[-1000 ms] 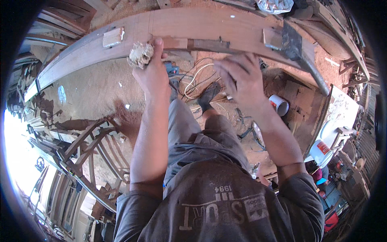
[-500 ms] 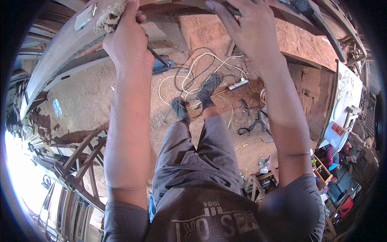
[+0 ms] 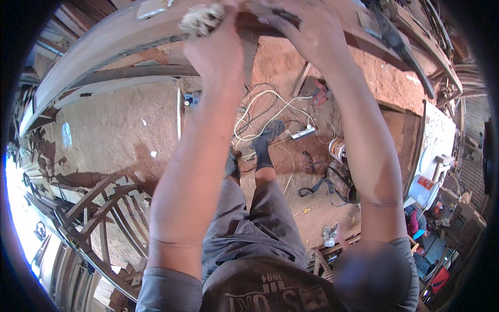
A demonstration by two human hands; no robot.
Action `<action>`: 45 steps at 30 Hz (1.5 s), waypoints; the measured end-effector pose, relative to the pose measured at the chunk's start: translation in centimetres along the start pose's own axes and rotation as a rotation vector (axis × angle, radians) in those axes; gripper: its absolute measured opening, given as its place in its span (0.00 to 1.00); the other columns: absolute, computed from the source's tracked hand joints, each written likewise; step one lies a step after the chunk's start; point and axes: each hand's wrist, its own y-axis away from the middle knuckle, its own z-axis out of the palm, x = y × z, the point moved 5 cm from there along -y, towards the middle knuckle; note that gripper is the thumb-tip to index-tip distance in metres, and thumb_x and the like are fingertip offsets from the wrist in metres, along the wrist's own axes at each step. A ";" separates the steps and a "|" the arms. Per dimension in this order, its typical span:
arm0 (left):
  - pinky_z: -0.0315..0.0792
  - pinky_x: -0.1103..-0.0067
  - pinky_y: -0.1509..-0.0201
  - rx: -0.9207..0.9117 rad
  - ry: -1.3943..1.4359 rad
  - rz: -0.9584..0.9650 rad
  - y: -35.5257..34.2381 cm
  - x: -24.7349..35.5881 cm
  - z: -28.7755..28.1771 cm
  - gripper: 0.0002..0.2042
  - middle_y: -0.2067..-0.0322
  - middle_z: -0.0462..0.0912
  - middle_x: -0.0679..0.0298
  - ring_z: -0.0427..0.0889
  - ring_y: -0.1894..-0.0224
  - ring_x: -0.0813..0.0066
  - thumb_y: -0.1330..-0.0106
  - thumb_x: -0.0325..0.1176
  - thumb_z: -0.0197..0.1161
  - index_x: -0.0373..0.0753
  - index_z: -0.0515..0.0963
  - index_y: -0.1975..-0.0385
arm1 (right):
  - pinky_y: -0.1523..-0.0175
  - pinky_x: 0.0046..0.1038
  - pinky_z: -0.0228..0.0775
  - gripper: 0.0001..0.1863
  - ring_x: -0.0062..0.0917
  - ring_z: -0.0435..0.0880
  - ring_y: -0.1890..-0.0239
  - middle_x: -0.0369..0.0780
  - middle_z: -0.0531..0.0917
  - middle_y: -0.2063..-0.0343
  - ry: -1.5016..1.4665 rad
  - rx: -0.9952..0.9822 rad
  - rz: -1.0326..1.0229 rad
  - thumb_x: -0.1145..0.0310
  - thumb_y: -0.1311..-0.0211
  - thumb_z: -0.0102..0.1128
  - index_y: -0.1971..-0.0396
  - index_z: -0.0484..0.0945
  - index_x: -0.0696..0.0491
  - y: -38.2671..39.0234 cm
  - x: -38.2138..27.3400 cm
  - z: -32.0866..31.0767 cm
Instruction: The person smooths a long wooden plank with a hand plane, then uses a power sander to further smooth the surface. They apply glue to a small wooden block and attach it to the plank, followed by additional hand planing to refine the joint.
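A long curved wooden beam (image 3: pixel 112 37) spans the top of the view. My left hand (image 3: pixel 217 54) is closed at its edge around a tan, frayed fibre bundle (image 3: pixel 201 20), which sticks out on the hand's left side. The fingertips are partly cut off by the upper rim, and I cannot tell whether the bundle is loose fibre or part of a brush. Close by on the right, my right hand (image 3: pixel 318 34) lies over the beam, thumb apart from the fingers, with nothing seen in it. Farther right a dark, bar-like tool (image 3: pixel 399 47) rests across the wood.
White and dark cables (image 3: pixel 244 117) loop over the dirt floor around my feet, with a white power strip (image 3: pixel 303 132) and a red tool (image 3: pixel 320 93). A bucket (image 3: pixel 338 150) and a strapped bag (image 3: pixel 340 182) sit to the right. Wooden frames (image 3: pixel 101 208) stand at lower left.
My left hand has moved right with the fibre bundle, close to my right hand. The dark rod that stuck out below the left hand no longer shows. The right hand has shifted slightly left.
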 end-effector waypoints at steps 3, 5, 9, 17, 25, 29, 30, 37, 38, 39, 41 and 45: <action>0.79 0.70 0.52 -0.072 -0.031 -0.020 1.9 -1.2 -0.4 0.16 0.65 0.91 0.59 0.85 0.62 0.75 0.34 0.37 0.80 0.28 0.85 0.64 | 0.30 0.41 0.72 0.18 0.42 0.82 0.36 0.39 0.89 0.43 -0.094 -0.066 0.128 0.56 0.33 0.72 0.50 0.90 0.50 -0.1 0.6 0.6; 0.79 0.72 0.51 -0.152 -0.143 0.007 2.9 -1.0 -0.6 0.16 0.61 0.90 0.62 0.85 0.59 0.76 0.34 0.37 0.80 0.30 0.85 0.58 | 0.28 0.41 0.71 0.19 0.42 0.80 0.34 0.40 0.87 0.41 -0.163 -0.079 0.158 0.56 0.33 0.72 0.49 0.90 0.50 -0.4 0.7 0.1; 0.79 0.74 0.53 -0.002 0.184 -0.389 3.4 -2.3 -0.2 0.19 0.56 0.87 0.65 0.84 0.58 0.76 0.33 0.37 0.80 0.33 0.82 0.50 | 0.21 0.48 0.57 0.16 0.43 0.72 0.26 0.39 0.82 0.34 0.005 -0.236 0.060 0.56 0.35 0.74 0.51 0.91 0.46 -1.9 0.7 -0.9; 0.63 0.83 0.73 0.195 0.133 -0.477 3.9 -1.6 0.4 0.09 0.68 0.77 0.74 0.70 0.72 0.87 0.29 0.35 0.75 0.44 0.81 0.56 | 0.18 0.62 0.46 0.17 0.43 0.66 0.21 0.32 0.82 0.35 -0.161 -0.243 0.109 0.59 0.46 0.79 0.55 0.89 0.40 -1.7 1.6 -0.4; 0.64 0.80 0.74 0.143 -0.104 -0.490 2.8 0.6 0.3 0.06 0.73 0.77 0.71 0.73 0.75 0.82 0.28 0.28 0.71 0.41 0.79 0.60 | 0.20 0.72 0.46 0.36 0.57 0.61 0.21 0.47 0.75 0.31 -0.367 -0.295 0.309 0.60 0.49 0.82 0.39 0.77 0.49 -2.7 2.8 -0.6; 0.67 0.81 0.73 0.226 -0.160 -0.519 2.7 1.8 1.2 0.09 0.68 0.78 0.70 0.74 0.74 0.81 0.28 0.28 0.71 0.40 0.78 0.54 | 0.20 0.65 0.51 0.45 0.62 0.62 0.23 0.54 0.67 0.26 -0.350 -0.384 0.404 0.63 0.53 0.87 0.36 0.71 0.53 -3.9 3.4 -0.6; 0.67 0.81 0.73 0.215 -0.182 -0.505 2.6 1.8 1.3 0.09 0.67 0.78 0.69 0.74 0.73 0.81 0.27 0.29 0.71 0.40 0.78 0.53 | 0.20 0.65 0.51 0.46 0.62 0.64 0.24 0.56 0.67 0.26 -0.324 -0.422 0.379 0.62 0.55 0.88 0.35 0.71 0.55 -4.2 3.6 -0.6; 0.70 0.79 0.70 0.143 -0.316 -0.488 3.2 1.8 0.8 0.10 0.62 0.80 0.65 0.77 0.68 0.81 0.25 0.31 0.69 0.36 0.77 0.51 | 0.22 0.69 0.50 0.45 0.61 0.66 0.26 0.59 0.65 0.26 -0.302 -0.594 0.216 0.52 0.51 0.82 0.33 0.73 0.52 -6.0 4.4 -0.4; 0.71 0.79 0.70 0.140 -0.293 -0.482 3.4 1.5 0.6 0.10 0.61 0.80 0.65 0.77 0.67 0.80 0.24 0.31 0.68 0.35 0.78 0.52 | 0.23 0.70 0.50 0.45 0.60 0.66 0.26 0.59 0.65 0.26 -0.275 -0.586 0.195 0.52 0.52 0.82 0.33 0.73 0.51 -5.9 4.2 -0.3; 0.72 0.78 0.68 0.108 -0.363 -0.408 3.3 1.6 0.6 0.09 0.61 0.80 0.64 0.78 0.65 0.79 0.24 0.31 0.68 0.34 0.78 0.52 | 0.23 0.71 0.50 0.46 0.60 0.66 0.27 0.59 0.65 0.26 -0.248 -0.579 0.175 0.52 0.53 0.81 0.33 0.73 0.51 -5.9 3.9 -0.3; 0.74 0.76 0.66 0.037 -0.496 -0.265 3.1 1.8 0.7 0.09 0.60 0.81 0.62 0.80 0.63 0.77 0.24 0.30 0.68 0.32 0.79 0.54 | 0.24 0.71 0.51 0.45 0.60 0.67 0.27 0.60 0.65 0.26 -0.230 -0.567 0.195 0.51 0.53 0.81 0.33 0.73 0.49 -5.8 3.6 -0.1; 0.76 0.77 0.57 0.022 -0.443 -0.378 3.4 1.8 0.5 0.09 0.62 0.84 0.64 0.80 0.61 0.77 0.24 0.32 0.70 0.34 0.80 0.54 | 0.25 0.69 0.55 0.44 0.59 0.68 0.28 0.59 0.65 0.26 -0.170 -0.562 0.169 0.51 0.53 0.80 0.34 0.74 0.48 -5.7 3.4 0.1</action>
